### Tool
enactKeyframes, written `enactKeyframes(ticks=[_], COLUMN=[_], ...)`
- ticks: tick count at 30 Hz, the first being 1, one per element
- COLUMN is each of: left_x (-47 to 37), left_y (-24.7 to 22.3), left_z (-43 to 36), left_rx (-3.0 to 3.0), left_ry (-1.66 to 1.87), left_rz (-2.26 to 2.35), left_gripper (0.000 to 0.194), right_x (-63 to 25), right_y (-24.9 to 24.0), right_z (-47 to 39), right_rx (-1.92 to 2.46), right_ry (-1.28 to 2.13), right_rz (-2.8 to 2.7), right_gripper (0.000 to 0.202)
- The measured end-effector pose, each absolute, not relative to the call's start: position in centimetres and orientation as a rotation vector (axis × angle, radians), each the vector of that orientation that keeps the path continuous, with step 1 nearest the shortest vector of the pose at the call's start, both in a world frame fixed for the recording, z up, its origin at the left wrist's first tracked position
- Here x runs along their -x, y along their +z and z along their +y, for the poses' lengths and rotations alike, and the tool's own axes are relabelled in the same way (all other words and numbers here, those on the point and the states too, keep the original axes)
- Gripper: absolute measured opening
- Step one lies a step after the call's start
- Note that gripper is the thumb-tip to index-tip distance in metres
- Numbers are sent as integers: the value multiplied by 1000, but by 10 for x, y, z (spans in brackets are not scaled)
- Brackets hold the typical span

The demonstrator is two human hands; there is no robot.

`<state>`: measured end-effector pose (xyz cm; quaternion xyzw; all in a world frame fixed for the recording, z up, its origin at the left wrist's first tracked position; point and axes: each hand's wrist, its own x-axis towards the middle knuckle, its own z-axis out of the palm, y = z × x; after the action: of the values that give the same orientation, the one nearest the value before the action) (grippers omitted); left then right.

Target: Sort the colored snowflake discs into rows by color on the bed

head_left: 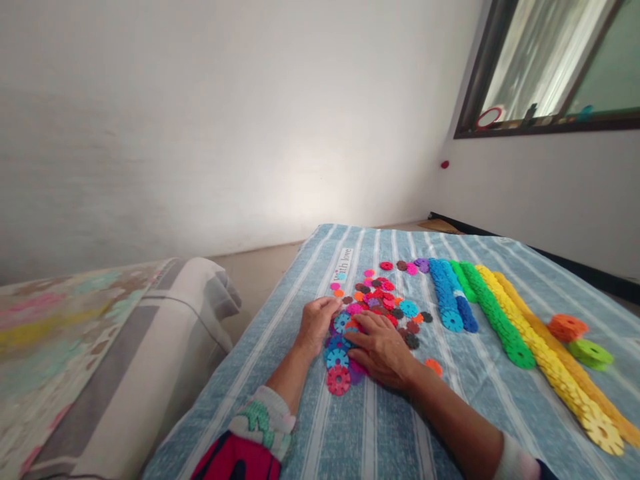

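Note:
A loose pile of notched plastic discs (385,298) in red, brown, pink, orange and black lies on the striped cloth. My left hand (316,325) is at the pile's left edge, thumb and fingers drawn together beside a small brown disc; whatever they pinch is hidden. My right hand (383,345) rests palm down on the near side of the pile, fingers spread over several discs. Between the hands, blue discs (337,359) overlap in a short row, with a pinkish-red disc (339,380) at the near end. Purple discs are partly covered by my right hand.
To the right lie long overlapping rows of blue discs (443,287), green discs (495,313) and yellow discs (555,377). An orange stack (567,327) and a lime-green stack (591,354) sit beyond them. A covered bed or seat (185,313) stands at left, across a floor gap.

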<state>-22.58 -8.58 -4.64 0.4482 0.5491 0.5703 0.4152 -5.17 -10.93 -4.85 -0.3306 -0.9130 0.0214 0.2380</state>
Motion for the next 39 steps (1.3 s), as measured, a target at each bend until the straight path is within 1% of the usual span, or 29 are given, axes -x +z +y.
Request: enactKeyframes(ticks=[5,12,14,17,20,22,27,30,39], left_x=[225,226,226,225,226,227,227,226,228], left_y=[-45,-47,-46,-45,-45,-46,-48,-46,-47], left_z=[-85,-83,-84,-85,-85,-85,-85,-86,-86], left_rx=[-1090,-1090,-1108,-1140,-1171,-1190,-1198,-1204,-1271], left_ry=[1424,1410,1404,1387,1378,1370,1359,1356,1324], left_rz=[1388,1393,1415,1444,1449,1454,1467,1476,1525], left_gripper=[28,29,28,28,30,31,32,33,33], right_x=[42,49,49,47,48,50,51,53,74], right_y=[-52,-47,-49,-51,-51,-50,-50,-48,-46], right_z=[-101,-114,-112,-105,-100,-98,-94,-88,-62], right_rx=[1146,871,951,1112,1112,1099,1267,1270,1210], right_ry=[-1,48,51,50,13,-19,-54,-34,125], right_rz=[-2360,-2459,-2434,-2374,-2388,-2419,-2362,-2357,-2473], right_gripper=[17,16,14,17,15,20,20,24,22])
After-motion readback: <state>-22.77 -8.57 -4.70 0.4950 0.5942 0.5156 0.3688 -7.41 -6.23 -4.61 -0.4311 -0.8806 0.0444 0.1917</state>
